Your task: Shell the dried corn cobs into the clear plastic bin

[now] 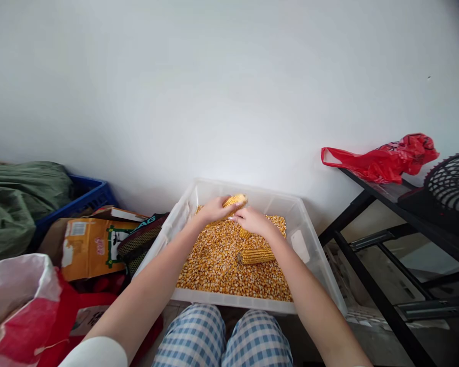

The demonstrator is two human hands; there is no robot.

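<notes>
The left hand (214, 210) wraps its fingers around a dried corn cob (235, 201), the right hand (254, 221) pressing narrowly closed fingertips against it, above loose kernels (210, 265) in a clear plastic bin (245, 189).

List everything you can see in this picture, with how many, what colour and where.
Clear plastic bin: one, colourless, before the knees.
Loose corn kernels: many, golden, filling the bin.
Corn cob: one, yellow, held over the kernels.
Second corn cob: one, yellow, lying on the kernels.
Crate: one, blue, left by the wall.
Cloth bundle: one, green, far left.
Cardboard box: one, orange, left of the bin.
Woven sack: one, red and white, lower left.
Metal shelf: one, black, right.
Plastic bag: one, red, on the metal shelf.
Round grille: one, black, far right.
Checked trousers: one pair, blue, below the bin.
Left hand: one, gripping the corn cob.
Right hand: one, beside that cob.
</notes>
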